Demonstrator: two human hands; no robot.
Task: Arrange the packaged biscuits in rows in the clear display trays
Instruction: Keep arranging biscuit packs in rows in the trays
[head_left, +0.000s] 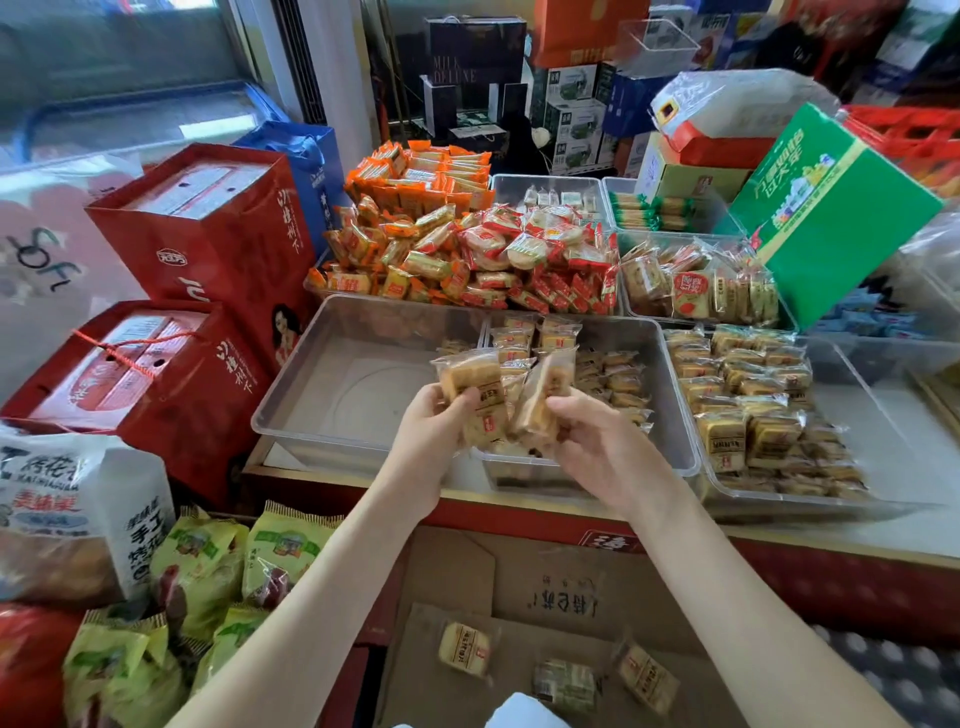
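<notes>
My left hand (434, 423) grips a clear-wrapped biscuit packet (467, 376) above the near edge of the middle clear tray (670, 364). My right hand (592, 439) pinches another biscuit packet (545, 395) beside it, and the two packets touch. Rows of the same packets (613, 382) lie in the middle tray behind my hands. The left clear tray (322, 364) holds nothing. A right tray (872, 395) is filled with rows of similar packets (748, 395).
Three loose packets (465, 649) lie in a cardboard box (519, 582) below the counter. Heaps of orange and red snacks (467, 244) sit behind the trays. Red gift boxes (208, 234) stand left, a green carton (831, 208) right, and green bags (197, 566) lower left.
</notes>
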